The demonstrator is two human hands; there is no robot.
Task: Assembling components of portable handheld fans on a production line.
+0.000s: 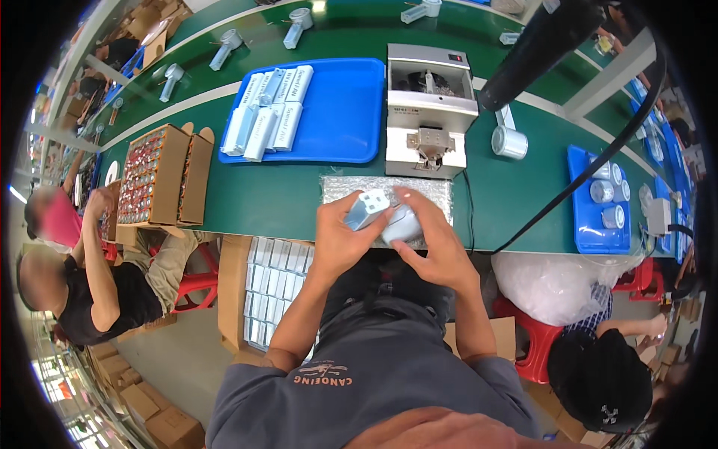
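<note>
My left hand is closed around a light-blue box-shaped handle, whose white end with dark square openings tilts up toward me. Fingers of my right hand curl round a pale round head right beside it. My hands partly cover where the two parts meet, so I cannot tell whether they are joined. Both hands are just above a bubble-wrap mat at the near edge of the green bench.
Beyond the mat stands a grey screw feeder. A blue tray of white boxes lies to its left. A black cylindrical tool and cable overhang the right. Cartons stand left; another blue tray holds round parts. Co-workers sit on both sides.
</note>
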